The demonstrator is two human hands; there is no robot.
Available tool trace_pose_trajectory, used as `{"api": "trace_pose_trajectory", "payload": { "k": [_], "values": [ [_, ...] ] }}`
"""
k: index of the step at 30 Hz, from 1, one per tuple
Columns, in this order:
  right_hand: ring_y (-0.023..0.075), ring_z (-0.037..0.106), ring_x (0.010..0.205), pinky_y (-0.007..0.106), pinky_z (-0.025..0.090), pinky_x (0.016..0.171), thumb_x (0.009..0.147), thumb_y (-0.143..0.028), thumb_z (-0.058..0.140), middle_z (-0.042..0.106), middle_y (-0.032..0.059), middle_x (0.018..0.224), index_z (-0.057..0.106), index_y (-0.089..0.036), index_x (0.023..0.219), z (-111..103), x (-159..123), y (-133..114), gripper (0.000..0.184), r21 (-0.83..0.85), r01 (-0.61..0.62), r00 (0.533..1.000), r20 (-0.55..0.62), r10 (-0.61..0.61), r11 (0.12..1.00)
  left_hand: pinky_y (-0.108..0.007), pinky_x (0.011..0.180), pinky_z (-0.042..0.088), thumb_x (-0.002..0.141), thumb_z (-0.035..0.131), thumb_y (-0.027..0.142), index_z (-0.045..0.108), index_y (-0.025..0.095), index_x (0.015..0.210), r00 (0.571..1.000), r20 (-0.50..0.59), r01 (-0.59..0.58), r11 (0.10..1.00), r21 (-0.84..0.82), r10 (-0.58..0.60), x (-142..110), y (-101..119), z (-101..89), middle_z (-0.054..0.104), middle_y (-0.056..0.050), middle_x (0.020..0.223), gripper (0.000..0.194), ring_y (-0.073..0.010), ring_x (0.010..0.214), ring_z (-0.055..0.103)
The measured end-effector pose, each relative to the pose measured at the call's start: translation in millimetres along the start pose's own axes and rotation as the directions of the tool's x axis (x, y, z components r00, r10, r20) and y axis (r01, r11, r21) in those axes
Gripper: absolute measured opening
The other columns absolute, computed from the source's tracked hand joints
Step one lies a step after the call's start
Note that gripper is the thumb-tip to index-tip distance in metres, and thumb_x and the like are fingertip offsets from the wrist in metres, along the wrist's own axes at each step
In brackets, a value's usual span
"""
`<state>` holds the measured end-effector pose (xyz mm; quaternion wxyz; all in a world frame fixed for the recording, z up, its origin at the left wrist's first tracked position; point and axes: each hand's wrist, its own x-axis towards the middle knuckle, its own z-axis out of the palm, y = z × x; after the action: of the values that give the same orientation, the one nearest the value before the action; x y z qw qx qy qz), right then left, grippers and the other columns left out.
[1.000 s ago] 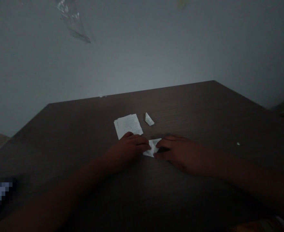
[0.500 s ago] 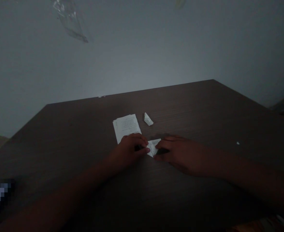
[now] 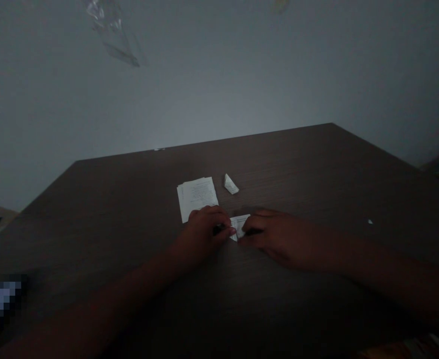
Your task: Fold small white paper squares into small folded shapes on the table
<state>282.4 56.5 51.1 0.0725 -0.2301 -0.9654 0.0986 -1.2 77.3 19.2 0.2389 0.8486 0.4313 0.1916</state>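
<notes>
Since 1 s ago our left hand (image 3: 204,230) closes in, both hands pinching folded paper slip (image 3: 238,223) mid-desk (image 3: 316,169); right hand (image 3: 275,234) pins it. Crease underway; next needs firm pressing.

You see a stack of printed paper slips (image 3: 197,197) on the dark wooden table (image 3: 316,164), a small folded paper piece (image 3: 230,184) just beside it, and a paper scrap (image 3: 369,222) farther right.

Dim plain room, likely home or office: dark wood-grain desk (image 3: 316,169) against bare pale wall (image 3: 219,75).
</notes>
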Motion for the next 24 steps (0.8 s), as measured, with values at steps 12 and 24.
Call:
{"api": "trace_pose_trajectory", "payload": {
  "k": [12, 24],
  "values": [
    [0.0316, 0.078, 0.115, 0.046, 0.064, 0.108, 0.113, -0.013, 0.073, 0.086, 0.0133, 0.126, 0.089, -0.021, 0.142, -0.9, 0.0, -5.6, 0.034, -0.074, -0.017, 1.000, 0.024, 0.019, 0.997, -0.046, 0.103, 0.063, 0.105, 0.089, 0.018, 0.086, 0.025, 0.102, 0.999, -0.049, 0.014, 1.000, -0.015, -0.014, 2.0, 0.7, 4.7, 0.088, -0.005, 0.110, 0.008, -0.0286, 0.109, 0.082],
    [0.0327, 0.078, 0.116, 0.049, 0.064, 0.108, 0.112, -0.013, 0.075, 0.085, 0.0137, 0.127, 0.089, -0.020, 0.141, 4.7, -0.6, -6.3, 0.032, -0.104, 0.007, 1.000, 0.031, -0.003, 0.995, -0.048, 0.105, 0.060, 0.105, 0.090, 0.018, 0.086, 0.023, 0.103, 0.998, -0.034, 0.047, 0.999, -0.018, -0.048, 2.7, 3.8, 5.0, 0.086, -0.007, 0.113, 0.007, -0.0297, 0.112, 0.079]
  ]
}}
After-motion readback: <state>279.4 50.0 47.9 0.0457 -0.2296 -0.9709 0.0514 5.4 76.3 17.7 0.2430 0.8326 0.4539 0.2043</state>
